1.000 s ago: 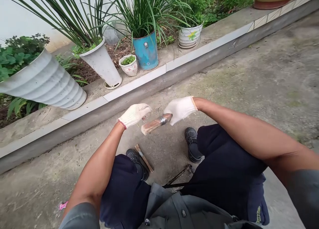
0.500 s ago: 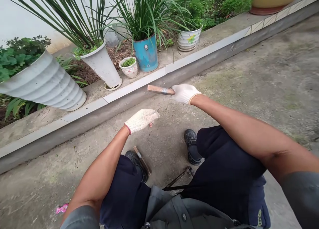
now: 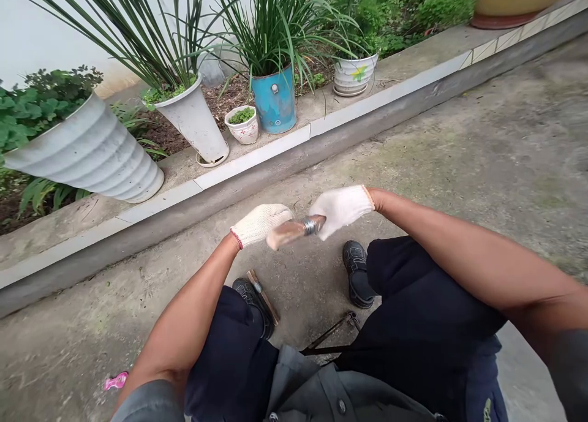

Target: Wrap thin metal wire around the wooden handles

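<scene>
My right hand (image 3: 343, 209), in a white knit glove, is closed around one end of a short wooden stick (image 3: 289, 233) with silvery wire wound about it. The stick is blurred by motion, and its free end points left, just below my left hand. My left hand (image 3: 260, 224), gloved the same way, has its fingers drawn together; whatever they may pinch is too small to make out. A similar wooden stick (image 3: 263, 296) with a wire band lies beside my left shoe.
Between my feet lies a long, thin dark metal tool (image 3: 331, 331), partly hidden by my clothes. A pink object (image 3: 116, 381) rests on the concrete at lower left. Ahead, a low tiled ledge (image 3: 252, 159) carries a blue pot (image 3: 274, 103) and several white planters.
My right hand has moved down and slightly toward me, swinging the wooden stick down close to my left hand. My left hand has hardly moved.
</scene>
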Motion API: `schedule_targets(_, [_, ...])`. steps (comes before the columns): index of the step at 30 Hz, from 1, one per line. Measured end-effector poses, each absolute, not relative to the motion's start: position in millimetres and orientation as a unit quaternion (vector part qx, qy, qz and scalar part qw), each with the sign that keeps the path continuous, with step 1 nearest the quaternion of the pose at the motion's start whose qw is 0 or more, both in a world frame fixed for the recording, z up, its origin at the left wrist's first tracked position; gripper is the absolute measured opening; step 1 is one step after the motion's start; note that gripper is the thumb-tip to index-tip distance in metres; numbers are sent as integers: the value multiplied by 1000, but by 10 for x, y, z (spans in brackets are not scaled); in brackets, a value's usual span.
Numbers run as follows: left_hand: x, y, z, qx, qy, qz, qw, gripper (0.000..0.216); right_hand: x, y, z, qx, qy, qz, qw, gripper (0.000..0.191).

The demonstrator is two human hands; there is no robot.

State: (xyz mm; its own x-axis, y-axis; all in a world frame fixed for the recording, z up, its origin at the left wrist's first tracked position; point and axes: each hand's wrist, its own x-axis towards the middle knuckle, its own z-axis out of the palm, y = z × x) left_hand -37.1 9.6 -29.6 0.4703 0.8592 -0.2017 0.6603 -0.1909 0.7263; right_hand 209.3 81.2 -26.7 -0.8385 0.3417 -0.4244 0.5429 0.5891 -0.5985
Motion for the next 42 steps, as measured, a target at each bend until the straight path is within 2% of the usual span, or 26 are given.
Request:
schedule_targets(5, [-350, 70, -268, 738, 530, 132, 397, 45, 2103, 940, -94, 432, 821, -371, -46, 32])
schedule_targets(9, [-368, 70, -242, 738, 537, 123, 390, 44, 2207, 1111, -97, 529, 767, -350, -100, 39])
schedule_targets(12, [-375, 57, -207, 740, 540, 109, 386, 44, 2261, 1261, -200, 574, 779, -251, -44, 40])
schedule_targets(15, [-357, 35, -152, 736, 549, 96, 384, 44, 2215, 1307, -370, 574, 797, -159, 104, 32])
schedule_targets(18, [-345, 26, -109, 742, 558, 95, 361, 43, 2079, 1177, -542, 507, 821, -136, 223, 30])
schedule_targets(23, [-395, 50, -125, 750, 575, 98, 311, 42, 1862, 786, -626, 303, 899, -171, 266, 25])
schedule_targets(26, [-457, 67, -176, 746, 579, 96, 316, 43, 1860, 653, -515, 195, 915, -262, 238, 20])
schedule_targets(28, [-496, 73, -211, 748, 566, 99, 331, 42, 1910, 639, -385, 181, 910, -319, 194, 24])
schedule_targets(33, [-484, 42, -207, 751, 539, 112, 365, 40, 2058, 772, -41, 362, 847, -389, -3, 33])
schedule_targets(36, [-401, 5, -152, 742, 546, 115, 372, 45, 2139, 925, 17, 479, 787, -376, -100, 35])
schedule_targets(39, [-338, -21, -129, 745, 537, 106, 382, 48, 2245, 1127, -55, 560, 776, -274, -94, 38])
schedule_targets(42, [-326, -30, -140, 748, 536, 94, 380, 49, 2334, 1299, -182, 597, 785, -163, -16, 36])
